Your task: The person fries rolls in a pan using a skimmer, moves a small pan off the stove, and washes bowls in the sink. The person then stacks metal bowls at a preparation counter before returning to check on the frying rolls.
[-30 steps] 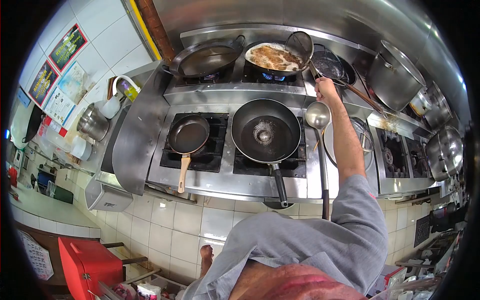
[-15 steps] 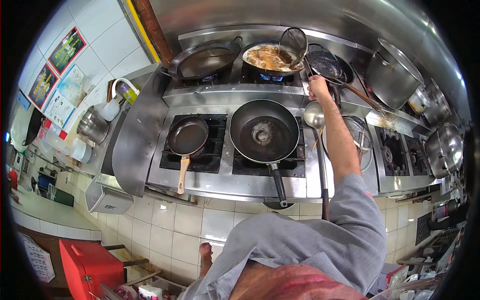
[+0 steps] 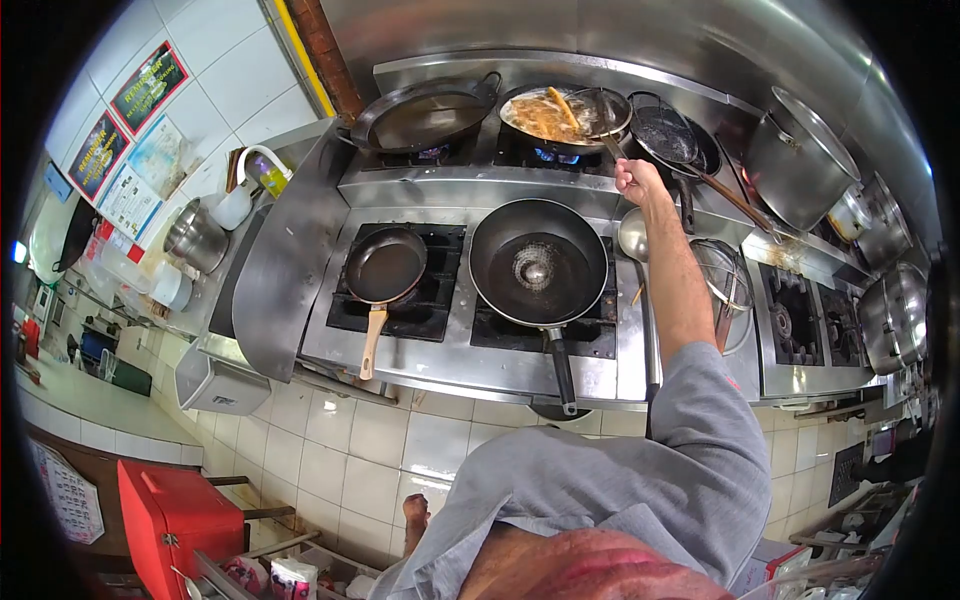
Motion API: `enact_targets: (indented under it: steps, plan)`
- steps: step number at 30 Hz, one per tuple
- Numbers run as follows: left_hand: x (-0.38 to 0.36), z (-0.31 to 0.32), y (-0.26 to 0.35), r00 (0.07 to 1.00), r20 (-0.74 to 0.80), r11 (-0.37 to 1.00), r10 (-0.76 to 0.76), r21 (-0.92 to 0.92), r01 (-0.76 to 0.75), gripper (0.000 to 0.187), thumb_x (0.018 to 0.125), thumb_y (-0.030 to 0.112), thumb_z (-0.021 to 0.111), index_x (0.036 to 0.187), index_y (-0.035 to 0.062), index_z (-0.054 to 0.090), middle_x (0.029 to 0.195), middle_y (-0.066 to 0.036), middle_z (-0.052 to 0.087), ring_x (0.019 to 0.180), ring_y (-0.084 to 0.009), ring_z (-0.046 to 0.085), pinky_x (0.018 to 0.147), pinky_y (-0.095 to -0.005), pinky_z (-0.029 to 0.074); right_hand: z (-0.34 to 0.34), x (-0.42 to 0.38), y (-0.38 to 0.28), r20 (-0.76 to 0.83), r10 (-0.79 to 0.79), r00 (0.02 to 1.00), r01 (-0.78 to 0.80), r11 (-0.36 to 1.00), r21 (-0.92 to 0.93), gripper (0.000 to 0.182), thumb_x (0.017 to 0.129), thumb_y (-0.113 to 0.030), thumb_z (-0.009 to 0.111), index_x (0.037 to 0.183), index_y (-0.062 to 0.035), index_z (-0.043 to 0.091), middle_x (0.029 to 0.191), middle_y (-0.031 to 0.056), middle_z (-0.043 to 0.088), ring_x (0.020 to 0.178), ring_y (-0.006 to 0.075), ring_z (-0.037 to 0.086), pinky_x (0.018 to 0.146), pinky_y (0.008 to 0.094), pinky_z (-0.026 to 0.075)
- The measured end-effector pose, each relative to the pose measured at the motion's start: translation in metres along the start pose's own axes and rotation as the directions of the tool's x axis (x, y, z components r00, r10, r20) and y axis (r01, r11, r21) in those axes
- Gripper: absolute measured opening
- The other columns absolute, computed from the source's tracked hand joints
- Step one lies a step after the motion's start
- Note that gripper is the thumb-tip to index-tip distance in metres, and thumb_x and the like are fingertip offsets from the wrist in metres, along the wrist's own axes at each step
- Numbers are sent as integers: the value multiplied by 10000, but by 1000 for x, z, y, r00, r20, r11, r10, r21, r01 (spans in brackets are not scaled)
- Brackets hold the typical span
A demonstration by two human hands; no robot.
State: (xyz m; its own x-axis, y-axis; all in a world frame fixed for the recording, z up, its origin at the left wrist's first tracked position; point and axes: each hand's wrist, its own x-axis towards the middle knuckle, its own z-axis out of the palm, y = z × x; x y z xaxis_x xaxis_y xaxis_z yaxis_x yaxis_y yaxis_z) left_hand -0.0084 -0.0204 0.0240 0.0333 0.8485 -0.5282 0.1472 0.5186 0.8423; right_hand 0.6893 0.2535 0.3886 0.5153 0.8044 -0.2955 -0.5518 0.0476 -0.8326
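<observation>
At the back burner, my right hand [image 3: 640, 180] is closed around the handle of a wire mesh strainer [image 3: 604, 112]. The strainer's bowl lies low over the right side of a wok [image 3: 626, 124] of bubbling oil. Golden-brown food [image 3: 540, 118] is frying in the foam, and one long piece sticks up beside the strainer. Blue flame shows under this wok. My left hand [image 3: 416, 508] hangs low by my side over the floor, small in view, with its fingers curled and nothing visible in them.
Left of the frying wok sits another wok [image 3: 425, 122] of dark liquid. A second strainer [image 3: 668, 133] rests on a pan at right. In front are a small frying pan [image 3: 385, 267], a deep black pan [image 3: 538, 265] and a long ladle [image 3: 634, 235]. A tall pot [image 3: 800, 155] stands at right.
The strainer has tipped down from upright at the wok's right rim to low over the oil. A long golden piece now shows. My right hand stays on the handle; the view has shifted slightly.
</observation>
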Motion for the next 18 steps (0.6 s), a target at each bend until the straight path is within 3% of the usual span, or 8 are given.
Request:
enact_targets:
  steps: [3, 6, 9, 11, 15, 18]
  plan:
    - [4, -2, -5, 997, 63, 998, -35, -48, 38, 84, 621, 117, 433, 549, 80, 454, 451, 33, 339, 354, -68, 257, 312, -235, 200, -2, 1, 4, 23, -13, 1000, 11, 996, 84, 140, 750, 35, 338, 872, -12, 389, 569, 31, 434, 381, 63, 343, 344, 192, 297]
    - [2, 3, 8, 998, 50, 999, 47, -3, -47, 70, 598, 96, 420, 534, 84, 447, 445, 23, 332, 355, -85, 246, 319, -257, 199, 5, -6, 5, 27, -22, 999, 18, 993, 119, 140, 755, 30, 328, 876, -11, 385, 569, 34, 432, 379, 63, 339, 342, 191, 292]
    - [4, 7, 16, 997, 12, 988, 80, 132, -81, 83, 585, 82, 409, 504, 90, 425, 439, 16, 321, 354, -95, 238, 317, -257, 198, 16, -17, 7, 44, -18, 999, 17, 999, 37, 121, 764, 5, 342, 869, -28, 392, 559, 20, 420, 373, 66, 322, 340, 200, 278]
    - [5, 10, 27, 998, 3, 994, -69, 90, 68, 93, 593, 69, 398, 507, 91, 428, 435, 18, 317, 351, -90, 252, 313, -245, 196, 25, -27, 8, 37, -23, 999, 24, 1000, -16, 109, 765, -2, 347, 856, -34, 396, 557, 16, 418, 372, 66, 318, 340, 205, 278]
    - [13, 6, 15, 997, 29, 995, -78, 56, 77, 116, 600, 54, 381, 514, 86, 452, 439, 17, 322, 346, -93, 263, 312, -236, 212, 38, -36, 16, 55, -73, 996, 82, 981, -177, 80, 761, -22, 360, 825, -52, 399, 552, 27, 410, 368, 89, 315, 339, 249, 291]
    - [11, 9, 13, 990, -104, 990, -93, 95, 103, 110, 620, 63, 394, 590, 72, 500, 463, 8, 361, 363, -101, 302, 315, -233, 236, 52, -50, 23, 60, -115, 991, 127, 957, -260, 114, 742, -19, 359, 844, -41, 404, 555, 47, 411, 364, 117, 326, 331, 289, 309]
